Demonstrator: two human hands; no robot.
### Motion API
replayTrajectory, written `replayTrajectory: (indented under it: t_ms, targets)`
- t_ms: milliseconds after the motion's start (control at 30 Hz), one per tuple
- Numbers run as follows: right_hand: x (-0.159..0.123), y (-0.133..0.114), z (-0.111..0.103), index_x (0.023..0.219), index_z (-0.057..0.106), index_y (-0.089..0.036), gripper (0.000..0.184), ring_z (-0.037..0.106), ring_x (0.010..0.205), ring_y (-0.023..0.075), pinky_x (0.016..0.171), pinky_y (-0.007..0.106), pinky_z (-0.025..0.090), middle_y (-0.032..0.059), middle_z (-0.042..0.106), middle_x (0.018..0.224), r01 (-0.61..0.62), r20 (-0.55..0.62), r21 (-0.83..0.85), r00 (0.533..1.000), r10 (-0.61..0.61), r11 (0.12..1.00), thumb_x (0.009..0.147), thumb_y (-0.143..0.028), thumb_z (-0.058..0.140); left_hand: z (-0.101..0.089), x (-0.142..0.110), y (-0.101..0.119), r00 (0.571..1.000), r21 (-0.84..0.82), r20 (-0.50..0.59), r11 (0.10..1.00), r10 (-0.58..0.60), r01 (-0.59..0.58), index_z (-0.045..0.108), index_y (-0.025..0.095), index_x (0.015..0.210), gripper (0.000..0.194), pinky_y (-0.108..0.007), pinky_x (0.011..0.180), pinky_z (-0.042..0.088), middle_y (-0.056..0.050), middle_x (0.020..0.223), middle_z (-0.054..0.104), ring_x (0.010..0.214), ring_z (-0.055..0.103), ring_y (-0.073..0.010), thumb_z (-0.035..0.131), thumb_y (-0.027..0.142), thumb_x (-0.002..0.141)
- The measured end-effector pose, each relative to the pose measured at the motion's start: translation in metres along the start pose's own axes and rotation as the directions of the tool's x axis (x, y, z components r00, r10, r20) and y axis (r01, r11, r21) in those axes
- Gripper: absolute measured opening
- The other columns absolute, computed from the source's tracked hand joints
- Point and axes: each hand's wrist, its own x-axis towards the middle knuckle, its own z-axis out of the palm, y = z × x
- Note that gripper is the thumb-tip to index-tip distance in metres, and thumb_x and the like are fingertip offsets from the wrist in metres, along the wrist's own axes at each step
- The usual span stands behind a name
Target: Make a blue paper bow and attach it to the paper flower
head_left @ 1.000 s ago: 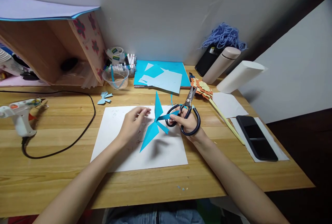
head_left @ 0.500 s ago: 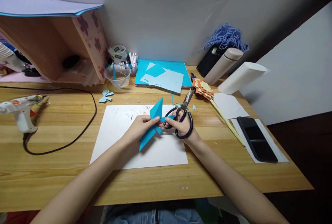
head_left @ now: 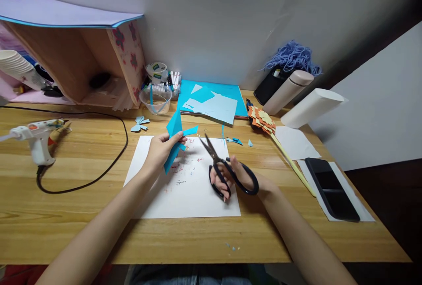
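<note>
My left hand (head_left: 162,147) pinches a folded, cut piece of bright blue paper (head_left: 174,125) between thumb and fingers. A narrow strip of that paper sticks out to the right. My right hand (head_left: 231,177) has its fingers in the black handle loops of a pair of scissors (head_left: 216,159). The blades are slightly parted and point up and left, apart from the blue paper. Under both hands lies a white sheet (head_left: 191,201) with small coloured marks. Blue paper scraps (head_left: 236,141) lie just beyond its right corner.
A hot glue gun (head_left: 39,140) with a looping black cord lies left. Behind are a wooden box (head_left: 127,65), a clear plastic tub (head_left: 156,100) and papers on a blue folder (head_left: 242,107). Rightward are a paper flower (head_left: 262,120), a phone (head_left: 331,188) and a flask (head_left: 288,91).
My right hand has let go of the paper strip and moved down. The scissors swung from pointing up-right to up-left. My left hand moved left with the blue paper.
</note>
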Motion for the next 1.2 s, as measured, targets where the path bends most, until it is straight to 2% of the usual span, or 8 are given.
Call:
replayTrajectory:
  t_ms: [100, 233, 467, 667, 900, 1200]
  targets:
    - [-0.001, 0.0, 0.01, 0.085, 0.053, -0.013, 0.081, 0.05, 0.044, 0.0093, 0.044, 0.023, 0.043, -0.0035, 0.044, 0.059, -0.024, 0.001, -0.173, 1.0, 0.024, 0.985, 0.07, -0.085, 0.019, 0.004, -0.005, 0.004, 1.0, 0.005, 0.018, 1.0, 0.017, -0.017, 0.07, 0.013, 0.073, 0.033, -0.021, 0.056, 0.047, -0.009, 0.079, 0.072, 0.067, 0.064, -0.015, 0.07, 0.045, 0.068]
    - [0.002, -0.006, 0.017, 0.085, 0.05, -0.014, 0.078, 0.049, 0.045, 0.0092, 0.044, 0.023, 0.042, -0.0041, 0.043, 0.058, -0.019, -0.08, -0.254, 0.997, -0.002, 0.967, 0.071, -0.084, 0.019, 0.013, -0.017, 0.008, 0.991, 0.141, 0.13, 0.99, 0.01, -0.029, 0.07, 0.012, 0.069, 0.032, -0.021, 0.052, 0.045, -0.009, 0.073, 0.072, 0.06, 0.062, -0.0141, 0.069, 0.044, 0.069]
    - [0.001, -0.005, 0.015, 0.083, 0.049, -0.015, 0.075, 0.048, 0.045, 0.0091, 0.044, 0.023, 0.043, -0.0046, 0.041, 0.058, -0.002, -0.086, -0.275, 0.996, -0.023, 0.961, 0.071, -0.084, 0.021, 0.014, -0.018, 0.006, 0.986, 0.182, 0.167, 0.982, 0.026, -0.057, 0.069, 0.012, 0.069, 0.031, -0.019, 0.046, 0.04, -0.008, 0.073, 0.072, 0.054, 0.059, -0.0117, 0.067, 0.043, 0.071]
    - [0.002, -0.003, 0.015, 0.085, 0.049, -0.015, 0.076, 0.047, 0.045, 0.0088, 0.043, 0.022, 0.043, -0.005, 0.04, 0.058, 0.01, -0.082, -0.274, 0.996, -0.033, 0.962, 0.07, -0.084, 0.021, 0.013, -0.018, 0.006, 0.986, 0.164, 0.167, 0.986, 0.006, -0.034, 0.069, 0.012, 0.068, 0.031, -0.02, 0.045, 0.042, -0.009, 0.075, 0.072, 0.055, 0.061, -0.0131, 0.067, 0.043, 0.07]
    - [0.004, -0.005, 0.015, 0.077, 0.047, -0.016, 0.075, 0.044, 0.042, 0.0078, 0.041, 0.021, 0.038, -0.0049, 0.04, 0.056, -0.005, -0.101, -0.33, 0.994, -0.03, 0.944, 0.069, -0.085, 0.019, 0.013, -0.017, 0.006, 0.989, 0.142, 0.15, 0.99, -0.015, -0.007, 0.07, 0.013, 0.071, 0.03, -0.023, 0.051, 0.047, -0.009, 0.075, 0.072, 0.059, 0.063, -0.0157, 0.069, 0.043, 0.067]
    - [0.007, -0.004, 0.02, 0.067, 0.039, -0.019, 0.072, 0.041, 0.038, 0.0071, 0.038, 0.021, 0.037, -0.0063, 0.035, 0.053, 0.004, -0.154, -0.382, 0.986, -0.068, 0.924, 0.063, -0.089, 0.024, 0.011, -0.015, 0.006, 0.987, 0.117, 0.151, 0.992, -0.057, 0.039, 0.071, 0.013, 0.071, 0.031, -0.023, 0.049, 0.047, -0.009, 0.077, 0.072, 0.059, 0.063, -0.0155, 0.071, 0.044, 0.065]
